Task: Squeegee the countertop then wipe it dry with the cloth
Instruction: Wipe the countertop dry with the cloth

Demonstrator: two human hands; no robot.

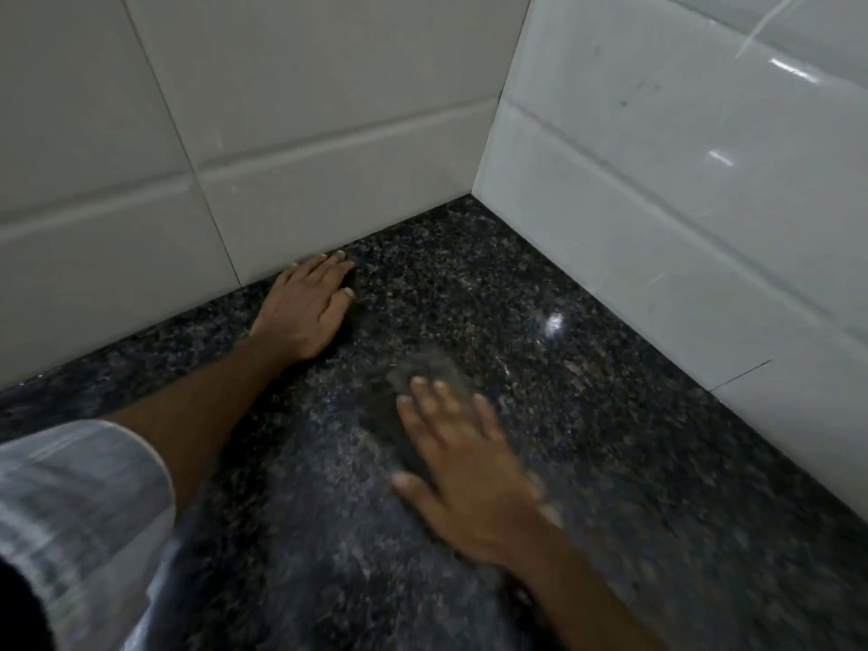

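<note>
Your left hand (305, 312) lies flat on the dark speckled worktop (587, 439), with the fingers straight and the fingertips right by the bottom of the white tiled wall (282, 110). It holds nothing.

Your right hand (465, 472) is closer to you, near the middle of the worktop. Its fingers are spread out and straight. The hand looks blurry. There is a grey smudge just past its fingertips, and it may be the cloth (437, 368) under the hand, but the blur makes it hard to be sure. If it is the cloth, your fingers press on it flat and do not curl round it.

The two hands are well apart. The left one is further away, by the back wall. The right one is nearer the corner side, where a second white tiled wall (681, 180) meets the first.

The worktop is shiny, and one bright spot of light (554, 321) shows on it near the right wall.

A pale striped sleeve (80, 509) covers your left upper arm at the bottom left.
</note>
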